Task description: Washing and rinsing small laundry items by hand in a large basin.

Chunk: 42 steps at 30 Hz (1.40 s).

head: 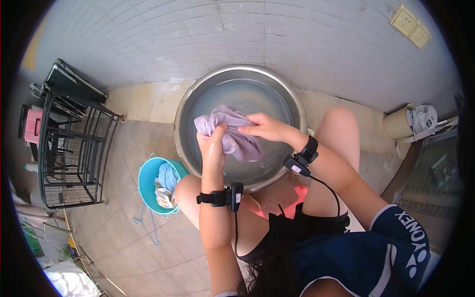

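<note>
A bunched mauve cloth (237, 137) hangs between both my hands above a large round metal basin (182, 107). Cloudy water (248, 98) fills much of the basin. My left hand (212, 146) grips the cloth's left part, thumb pressed on top, and its skin looks wet. At the cloth's right edge, my right hand (267, 127) pinches a fold between thumb and fingers. The cloth's lower end hangs low over the water; whether it touches the surface I cannot tell.
Left of the basin stands a turquoise bucket (146, 182) holding blue and patterned cloths (167, 178). A blue hanger (150, 226) lies on the tiled floor. Farther left is a black wire cage (74, 159). A beige bin (399, 120) stands by the right wall. The tiled wall (237, 33) rises behind the basin.
</note>
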Each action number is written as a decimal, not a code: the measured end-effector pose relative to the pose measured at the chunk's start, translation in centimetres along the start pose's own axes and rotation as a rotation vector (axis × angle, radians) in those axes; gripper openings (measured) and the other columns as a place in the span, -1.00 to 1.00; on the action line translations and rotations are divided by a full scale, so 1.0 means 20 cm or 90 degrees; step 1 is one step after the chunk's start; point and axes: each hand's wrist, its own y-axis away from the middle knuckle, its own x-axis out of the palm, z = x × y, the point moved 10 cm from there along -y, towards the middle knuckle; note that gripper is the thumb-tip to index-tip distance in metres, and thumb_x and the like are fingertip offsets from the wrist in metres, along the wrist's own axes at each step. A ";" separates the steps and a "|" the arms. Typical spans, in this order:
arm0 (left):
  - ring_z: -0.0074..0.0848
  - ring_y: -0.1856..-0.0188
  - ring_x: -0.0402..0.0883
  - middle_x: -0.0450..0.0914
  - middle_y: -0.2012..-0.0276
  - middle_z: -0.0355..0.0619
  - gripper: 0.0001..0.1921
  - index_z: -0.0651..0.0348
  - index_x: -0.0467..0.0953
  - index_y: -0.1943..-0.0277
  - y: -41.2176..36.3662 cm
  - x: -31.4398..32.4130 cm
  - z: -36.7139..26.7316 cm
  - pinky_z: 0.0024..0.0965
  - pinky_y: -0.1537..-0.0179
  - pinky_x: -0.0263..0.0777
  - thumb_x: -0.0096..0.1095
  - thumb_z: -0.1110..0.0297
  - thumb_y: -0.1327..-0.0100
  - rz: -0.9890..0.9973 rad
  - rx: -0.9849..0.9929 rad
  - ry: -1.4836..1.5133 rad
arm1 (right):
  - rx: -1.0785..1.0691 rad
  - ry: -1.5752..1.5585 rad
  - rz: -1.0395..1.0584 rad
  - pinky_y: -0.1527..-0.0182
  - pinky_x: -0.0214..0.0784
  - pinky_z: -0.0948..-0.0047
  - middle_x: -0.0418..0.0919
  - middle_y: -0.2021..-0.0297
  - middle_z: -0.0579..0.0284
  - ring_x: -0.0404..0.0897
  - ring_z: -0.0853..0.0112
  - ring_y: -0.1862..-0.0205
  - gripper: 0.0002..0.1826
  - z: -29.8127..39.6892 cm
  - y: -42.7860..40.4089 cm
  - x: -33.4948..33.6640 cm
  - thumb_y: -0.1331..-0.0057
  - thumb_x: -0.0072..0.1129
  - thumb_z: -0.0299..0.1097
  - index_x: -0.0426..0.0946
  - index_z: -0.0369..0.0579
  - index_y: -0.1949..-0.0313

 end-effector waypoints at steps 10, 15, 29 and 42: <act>-0.50 0.71 0.20 0.26 0.77 -0.12 -0.53 0.34 0.27 0.66 0.00 -0.08 -0.02 -0.34 0.62 0.14 -0.32 0.18 -0.25 -0.074 0.108 -0.291 | -0.161 0.017 -0.281 0.53 0.10 0.63 0.33 0.62 0.41 0.20 0.69 0.55 -0.64 0.07 0.03 -0.10 -0.23 -0.14 -0.14 0.36 -0.21 0.52; -0.59 0.74 0.16 0.23 0.81 -0.05 -0.52 0.42 0.24 0.67 0.17 0.22 0.09 -0.37 0.69 -0.01 -0.33 0.21 -0.26 0.082 0.252 -0.448 | -0.111 -0.043 -0.390 0.60 0.08 0.55 0.27 0.78 0.28 0.18 0.62 0.66 -0.61 0.00 0.03 -0.14 -0.20 -0.13 -0.16 0.34 -0.21 0.64; -0.59 0.68 0.23 0.28 0.80 -0.10 -0.53 0.44 0.26 0.65 0.14 0.21 0.17 -0.38 0.63 0.12 -0.34 0.23 -0.25 0.005 0.131 -0.465 | -0.034 -0.129 -0.465 0.58 0.11 0.58 0.34 0.70 0.35 0.24 0.67 0.61 -0.62 -0.16 0.01 -0.21 -0.23 -0.17 -0.19 0.39 -0.20 0.62; -0.47 0.73 0.27 0.31 0.81 0.03 -0.50 0.46 0.27 0.68 0.10 0.16 0.18 -0.30 0.63 0.14 -0.36 0.21 -0.23 -0.058 0.116 -0.486 | -0.005 -0.118 -0.458 0.57 0.15 0.50 0.40 0.70 0.23 0.30 0.57 0.64 -0.61 -0.20 0.03 -0.15 -0.22 -0.19 -0.20 0.40 -0.26 0.58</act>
